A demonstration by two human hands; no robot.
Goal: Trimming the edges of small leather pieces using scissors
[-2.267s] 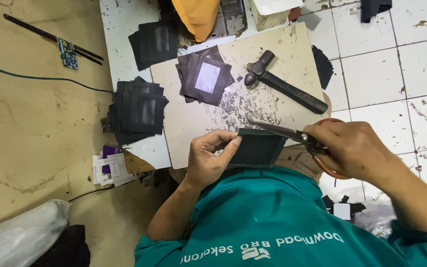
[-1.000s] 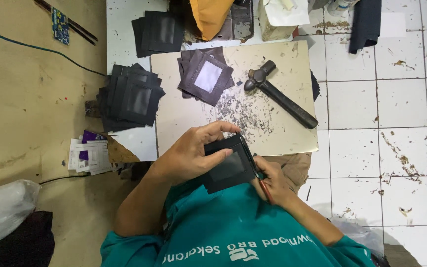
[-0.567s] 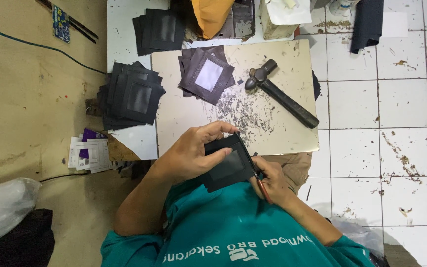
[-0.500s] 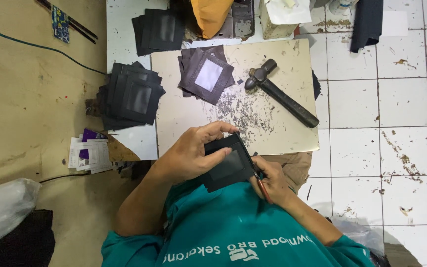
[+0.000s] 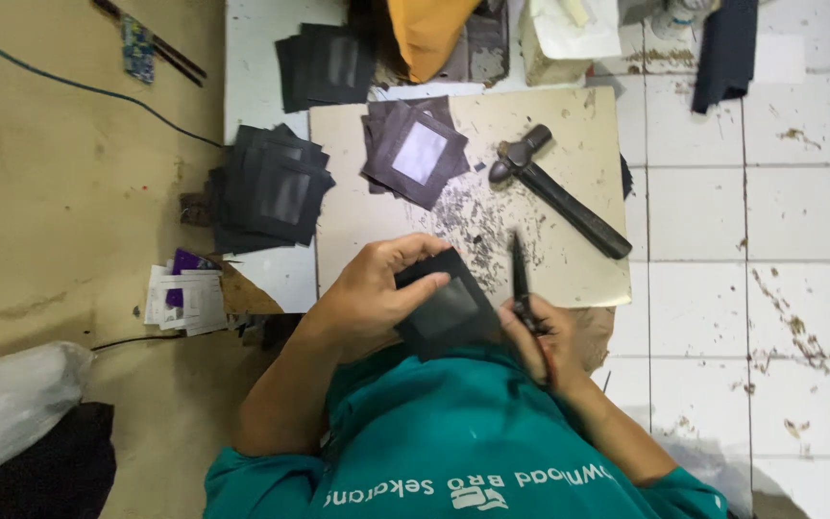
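The left hand [image 5: 377, 293] is gripping a dark square piece [image 5: 446, 309] held over the lap, fingers curled round its edge; the right hand [image 5: 542, 338] is closing on scissors [image 5: 520, 279] just beside it. Beyond, one beige board [image 5: 569, 125] is carrying one hammer [image 5: 557, 190] and a stack of dark pieces [image 5: 415, 152]; two more stacks [image 5: 271, 187] are lying further left

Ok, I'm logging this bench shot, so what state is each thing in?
Left hand: gripping the dark square piece.
Right hand: holding the scissors.
Dark square piece: held up, off the board.
Black scissors: blades look closed, pointing away.
Black hammer: lying untouched on the beige board.
Dark stack: piled, fanned.
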